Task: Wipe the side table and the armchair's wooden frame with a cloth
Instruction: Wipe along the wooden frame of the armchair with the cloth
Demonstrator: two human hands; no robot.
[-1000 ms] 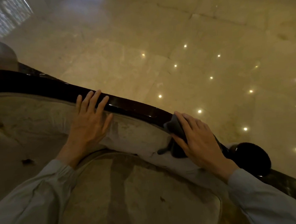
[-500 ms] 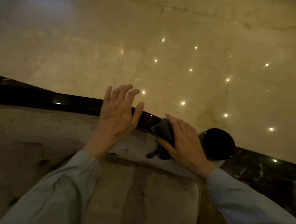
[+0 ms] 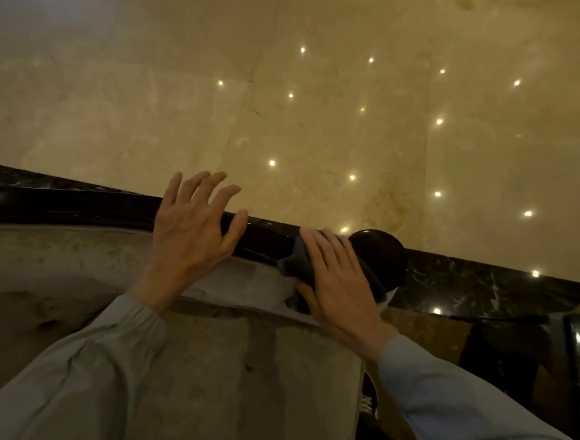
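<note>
right hand (image 3: 334, 278) presses cloth (image 3: 296, 262) flat on wooden frame (image 3: 75, 209); rail runs up-left, under left hand (image 3: 193, 233), fingers spread, holding nothing.

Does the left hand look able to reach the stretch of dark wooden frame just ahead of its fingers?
Probably yes. The left hand is open over the armchair's dark wooden frame, and nothing lies between them. The right hand presses the cloth further along, near the round knob, clear of that stretch.
</note>
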